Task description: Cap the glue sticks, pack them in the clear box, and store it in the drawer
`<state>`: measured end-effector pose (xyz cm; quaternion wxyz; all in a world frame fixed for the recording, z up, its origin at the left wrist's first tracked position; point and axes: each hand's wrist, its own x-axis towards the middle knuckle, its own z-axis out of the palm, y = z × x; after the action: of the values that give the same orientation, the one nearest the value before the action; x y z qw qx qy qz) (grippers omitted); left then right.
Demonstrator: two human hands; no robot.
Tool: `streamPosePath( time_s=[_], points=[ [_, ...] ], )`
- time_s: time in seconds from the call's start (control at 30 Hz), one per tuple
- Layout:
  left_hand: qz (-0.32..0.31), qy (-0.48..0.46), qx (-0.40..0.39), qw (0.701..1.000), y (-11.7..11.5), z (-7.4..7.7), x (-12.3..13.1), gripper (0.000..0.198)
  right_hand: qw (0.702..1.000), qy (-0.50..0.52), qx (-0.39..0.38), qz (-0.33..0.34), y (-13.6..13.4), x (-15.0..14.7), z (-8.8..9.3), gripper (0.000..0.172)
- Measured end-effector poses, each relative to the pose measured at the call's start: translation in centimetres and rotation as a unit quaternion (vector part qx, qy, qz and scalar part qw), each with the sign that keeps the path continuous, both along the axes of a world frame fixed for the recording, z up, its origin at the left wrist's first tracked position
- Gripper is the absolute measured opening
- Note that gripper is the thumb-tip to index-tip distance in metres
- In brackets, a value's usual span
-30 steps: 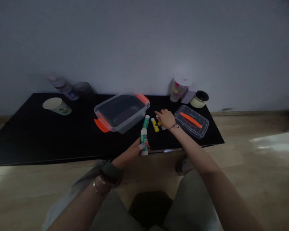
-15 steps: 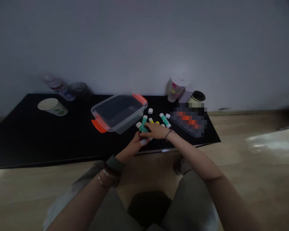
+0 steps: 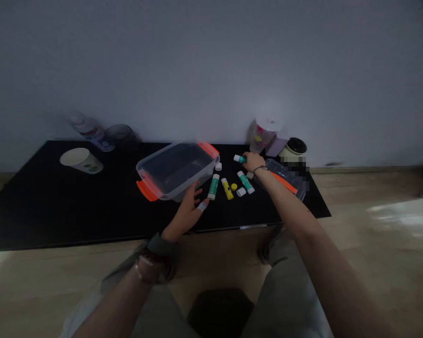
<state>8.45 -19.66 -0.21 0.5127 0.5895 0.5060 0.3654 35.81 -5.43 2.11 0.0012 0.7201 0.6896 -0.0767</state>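
Observation:
My right hand (image 3: pixel 254 162) is closed around a green and white glue stick (image 3: pixel 239 158), whose one end sticks out to the left. My left hand (image 3: pixel 189 205) has its fingers apart and holds nothing, between the clear plastic box (image 3: pixel 178 191) and a green glue stick (image 3: pixel 214 187). A yellow glue stick (image 3: pixel 227 188) lies beside a small yellow cap (image 3: pixel 234 187). Another green glue stick (image 3: pixel 246 182) rests farther right. White caps lie around them: one cap (image 3: pixel 241 192) in front, one cap (image 3: pixel 218 166) by the box.
The box lid (image 3: pixel 284 182) with an orange clip lies under my right forearm. Behind it stand a patterned cup (image 3: pixel 262 136) and a jar with a black lid (image 3: pixel 294 149). At left are a paper cup (image 3: pixel 82 160), a bottle (image 3: pixel 93 134) and a dark bowl (image 3: pixel 122 136).
My hands have come apart. The right has moved up and to the right with a green glue stick; the left has opened and shifted left. A green glue stick now lies beside it.

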Motion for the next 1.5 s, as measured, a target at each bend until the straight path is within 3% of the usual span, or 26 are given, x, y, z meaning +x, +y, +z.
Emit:
streamPosePath(
  time_s=[0.17, 0.3, 0.37, 0.47, 0.57, 0.7, 0.9, 1.07, 1.23, 1.4, 1.5],
  points=[
    [0.012, 0.001, 0.013, 1.0, 0.6, -0.7, -0.6, 0.085, 0.993, -0.071, -0.088, 0.025, 2.7, -0.9, -2.4, 0.038],
    [0.004, 0.005, 0.02, 1.0, 0.9, -0.8, -0.7, 0.08, 0.991, -0.077, -0.094, 0.051, 3.6, -2.0, -1.8, 0.042],
    [-0.004, 0.019, 0.033, 0.999, 1.0, -0.7, -0.8, 0.075, 0.99, -0.067, -0.076, 0.096, 4.0, -3.2, -1.1, 0.048],
    [-0.006, 0.073, 0.09, 0.993, 0.8, -0.1, -0.9, 0.056, 0.973, -0.046, -0.06, 0.22, 4.4, -6.0, -0.5, 0.05],
    [0.005, 0.187, 0.203, 0.961, 0.2, 1.2, -1.1, 0.033, 0.954, -0.058, -0.084, 0.283, 4.3, -8.6, -0.9, 0.043],
    [0.018, 0.364, 0.294, 0.884, -0.3, 2.5, -1.3, 0.032, 0.949, -0.085, -0.093, 0.289, 3.6, -9.5, -1.8, 0.033],
    [0.018, 0.5, 0.233, 0.834, 0.2, 3.1, -1.4, 0.051, 0.962, -0.088, -0.044, 0.255, 1.6, -6.7, -1.6, 0.032],
    [0.025, 0.502, 0.239, 0.831, 1.2, 3.0, -0.5, 0.054, 0.972, -0.072, -0.04, 0.219, -0.9, -5.2, -1.8, 0.035],
    [0.04, 0.506, 0.236, 0.829, 2.1, 2.6, 0.2, 0.056, 0.984, 0.001, 0.059, 0.171, -3.1, -2.4, -0.1, 0.034],
    [0.042, 0.489, 0.249, 0.835, 1.6, 3.0, 0.7, 0.048, 0.983, 0.095, 0.13, 0.09, -8.2, 3.1, 2.7, 0.025],
    [-0.004, 0.464, 0.247, 0.851, 0.6, 3.4, 1.1, 0.035, 0.981, 0.149, 0.085, 0.087, -12.5, 5.3, 2.7, 0.021]
  ],
)
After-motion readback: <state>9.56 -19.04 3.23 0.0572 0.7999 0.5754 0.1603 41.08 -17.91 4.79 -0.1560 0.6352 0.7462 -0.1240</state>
